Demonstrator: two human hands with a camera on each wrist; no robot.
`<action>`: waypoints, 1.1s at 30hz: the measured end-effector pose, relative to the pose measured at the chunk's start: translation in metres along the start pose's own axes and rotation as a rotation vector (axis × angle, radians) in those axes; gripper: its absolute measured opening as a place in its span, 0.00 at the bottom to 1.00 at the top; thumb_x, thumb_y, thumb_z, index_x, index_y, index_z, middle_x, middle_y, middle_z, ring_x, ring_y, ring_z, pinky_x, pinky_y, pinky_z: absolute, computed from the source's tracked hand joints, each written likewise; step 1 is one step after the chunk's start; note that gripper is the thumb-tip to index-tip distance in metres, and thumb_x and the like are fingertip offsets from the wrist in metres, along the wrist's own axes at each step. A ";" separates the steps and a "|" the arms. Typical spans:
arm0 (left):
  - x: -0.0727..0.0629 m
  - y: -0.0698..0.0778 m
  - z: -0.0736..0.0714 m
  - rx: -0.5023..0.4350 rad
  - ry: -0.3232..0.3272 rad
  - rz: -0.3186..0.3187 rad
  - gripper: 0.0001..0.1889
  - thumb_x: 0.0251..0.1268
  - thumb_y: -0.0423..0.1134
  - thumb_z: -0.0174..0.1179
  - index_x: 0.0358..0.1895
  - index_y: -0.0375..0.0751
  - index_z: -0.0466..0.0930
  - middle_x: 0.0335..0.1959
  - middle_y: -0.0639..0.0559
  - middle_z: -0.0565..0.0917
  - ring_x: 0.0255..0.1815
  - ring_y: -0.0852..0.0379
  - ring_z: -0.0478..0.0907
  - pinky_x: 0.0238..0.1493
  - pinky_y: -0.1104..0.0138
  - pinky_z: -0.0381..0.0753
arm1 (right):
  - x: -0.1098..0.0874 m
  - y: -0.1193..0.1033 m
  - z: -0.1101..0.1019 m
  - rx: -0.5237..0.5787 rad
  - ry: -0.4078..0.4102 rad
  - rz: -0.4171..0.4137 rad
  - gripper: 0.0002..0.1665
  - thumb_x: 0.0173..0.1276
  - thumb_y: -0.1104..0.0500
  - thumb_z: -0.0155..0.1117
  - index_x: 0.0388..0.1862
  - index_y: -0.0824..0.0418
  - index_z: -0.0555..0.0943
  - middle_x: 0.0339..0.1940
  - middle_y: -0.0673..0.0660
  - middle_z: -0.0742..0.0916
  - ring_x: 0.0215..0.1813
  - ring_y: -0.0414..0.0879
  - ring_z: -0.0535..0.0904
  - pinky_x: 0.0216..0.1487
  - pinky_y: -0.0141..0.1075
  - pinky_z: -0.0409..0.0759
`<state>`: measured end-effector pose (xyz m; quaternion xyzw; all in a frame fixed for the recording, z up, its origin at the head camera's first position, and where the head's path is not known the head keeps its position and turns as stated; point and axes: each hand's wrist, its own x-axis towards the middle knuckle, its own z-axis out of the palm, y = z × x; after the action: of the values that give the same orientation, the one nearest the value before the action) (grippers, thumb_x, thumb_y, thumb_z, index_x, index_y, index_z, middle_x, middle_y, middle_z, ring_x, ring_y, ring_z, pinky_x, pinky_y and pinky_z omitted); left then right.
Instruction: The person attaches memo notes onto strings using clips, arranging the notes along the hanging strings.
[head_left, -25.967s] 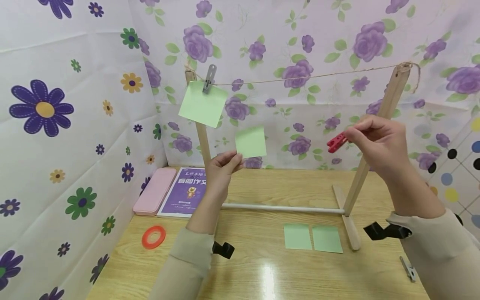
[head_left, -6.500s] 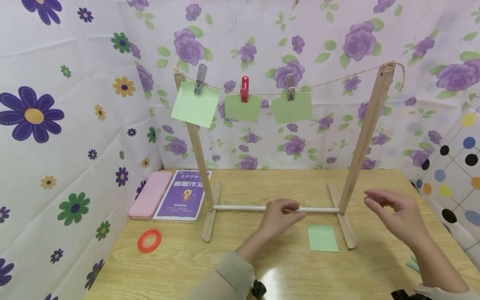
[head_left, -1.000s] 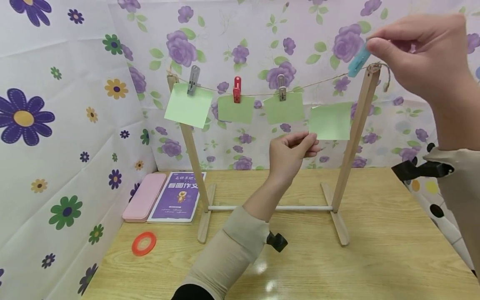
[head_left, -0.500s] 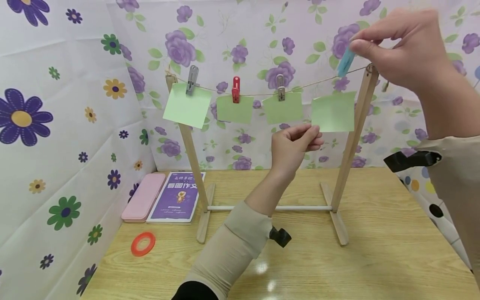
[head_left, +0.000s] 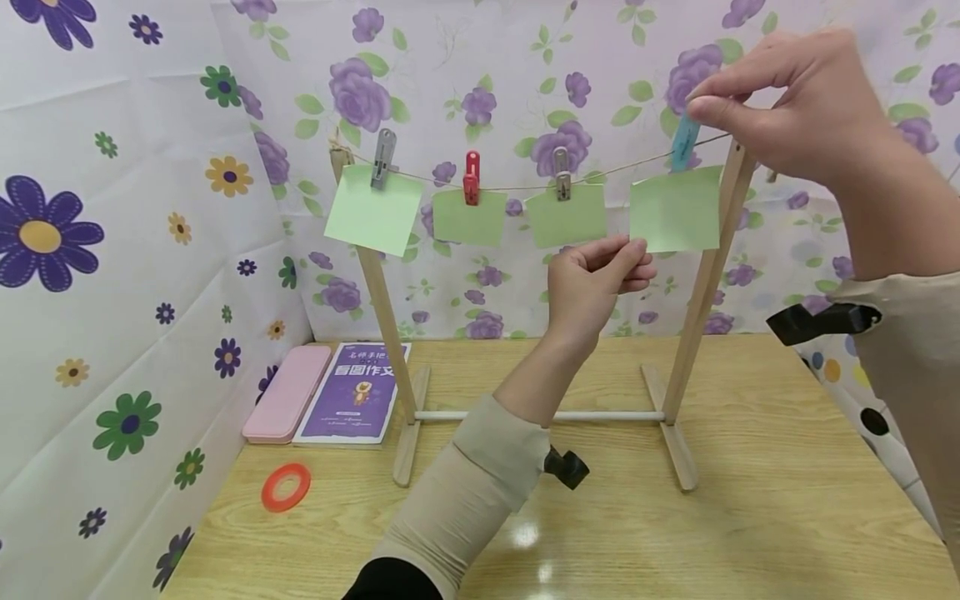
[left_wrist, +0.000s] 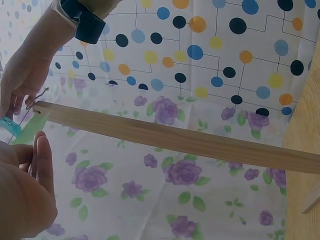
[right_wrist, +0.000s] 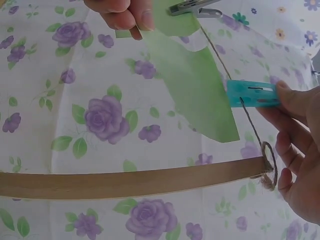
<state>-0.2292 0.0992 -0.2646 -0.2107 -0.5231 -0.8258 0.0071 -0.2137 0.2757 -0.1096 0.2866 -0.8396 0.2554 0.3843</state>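
Observation:
In the head view my left hand pinches the lower left corner of a green paper square, raised against the string near the right post. My right hand pinches a light blue clothespin from above, its lower end at the paper's top edge. In the right wrist view the string passes through the clothespin, whose tip overlaps the paper's edge. Further left, three green squares hang under a grey clothespin, a red clothespin and another grey clothespin.
A wooden stand has a left post, a right post and a white crossbar. On the table lie a pink case, a purple book and an orange tape ring. Patterned cloth hangs behind.
The red and second grey clothespins went onto the string with their squares. The last square left the table. Lately my left hand raised it, while my right hand brought the clothespin leftward and down onto the string.

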 end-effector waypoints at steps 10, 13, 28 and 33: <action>0.001 0.006 0.000 -0.018 -0.005 0.014 0.10 0.69 0.32 0.65 0.46 0.27 0.85 0.33 0.39 0.89 0.28 0.61 0.87 0.42 0.61 0.91 | -0.003 0.004 -0.004 0.004 -0.049 -0.050 0.06 0.64 0.73 0.71 0.40 0.73 0.88 0.32 0.19 0.79 0.37 0.32 0.68 0.35 0.27 0.66; 0.001 0.005 0.001 -0.019 0.005 0.027 0.09 0.69 0.31 0.65 0.46 0.27 0.86 0.33 0.39 0.89 0.27 0.60 0.87 0.40 0.62 0.91 | -0.003 0.004 -0.004 -0.001 -0.061 -0.047 0.07 0.64 0.73 0.71 0.41 0.72 0.88 0.32 0.20 0.79 0.37 0.32 0.69 0.36 0.26 0.67; 0.001 0.002 0.001 -0.037 0.012 0.042 0.10 0.68 0.30 0.66 0.47 0.26 0.85 0.33 0.37 0.89 0.27 0.60 0.87 0.38 0.63 0.91 | -0.009 0.008 -0.004 0.007 -0.118 0.021 0.11 0.66 0.68 0.71 0.47 0.71 0.87 0.36 0.31 0.81 0.40 0.35 0.70 0.34 0.22 0.71; 0.002 0.002 0.001 -0.035 0.002 0.048 0.09 0.68 0.30 0.66 0.46 0.26 0.85 0.33 0.37 0.89 0.27 0.60 0.87 0.38 0.64 0.91 | -0.010 0.010 -0.005 0.014 -0.148 0.047 0.13 0.68 0.67 0.70 0.50 0.70 0.87 0.37 0.35 0.81 0.41 0.36 0.70 0.39 0.16 0.74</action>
<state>-0.2302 0.0996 -0.2614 -0.2226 -0.5032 -0.8347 0.0236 -0.2124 0.2891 -0.1171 0.2878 -0.8703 0.2482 0.3132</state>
